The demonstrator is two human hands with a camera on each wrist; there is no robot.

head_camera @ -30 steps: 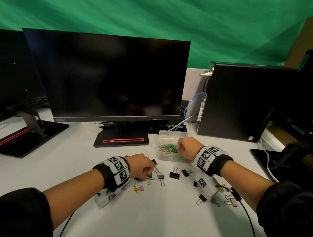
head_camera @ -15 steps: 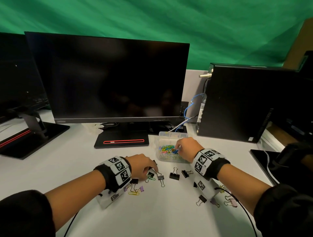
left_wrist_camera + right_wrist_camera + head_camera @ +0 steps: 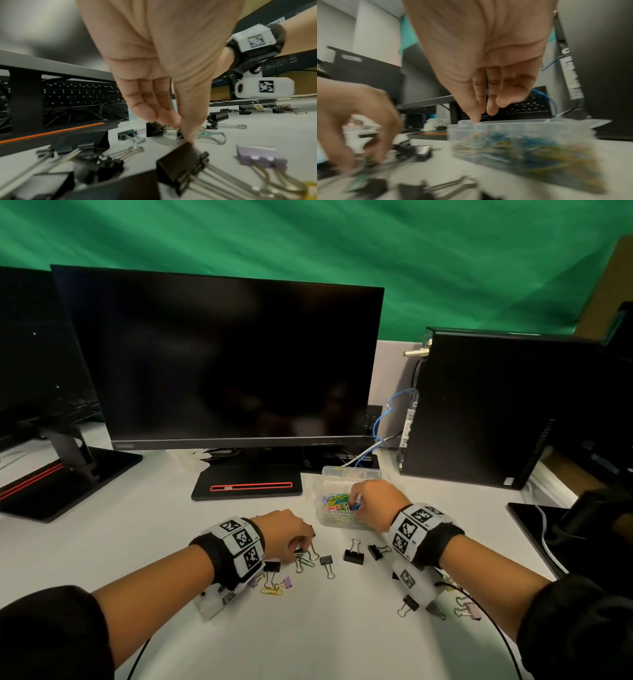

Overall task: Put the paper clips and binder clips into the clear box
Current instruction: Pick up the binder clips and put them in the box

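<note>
Over the clear plastic box (image 3: 349, 474), right hand (image 3: 375, 503) with fingers (image 3: 491, 108) bunched, tips pointing down at the heap of coloured wire paper clips (image 3: 337, 503) inside; whether anything is pinched between them cannot be told, with something blue only hinted at beside the tips in the head view. On the white tabletop (image 3: 308, 628), left hand (image 3: 286, 537) with thumb and fingers (image 3: 164, 116) closed on a small green-bodied binder clip (image 3: 179, 134), pinched at the body. Scattered around: black folded-steel binder clips (image 3: 353, 556) with silver wire handles, lilac ones (image 3: 287, 582), and a yellow paper clip (image 3: 270, 591) lying flat.

Probably all light and stiff. Binder clips likely easy to take by the wedge body or the wire loops, though loops pivot and may flop. Paper clips thin, smooth, flat to the surface, so likely needing a fingernail edge or a slide to lift, and apt to tangle. Box likely light and easy to nudge.
</note>
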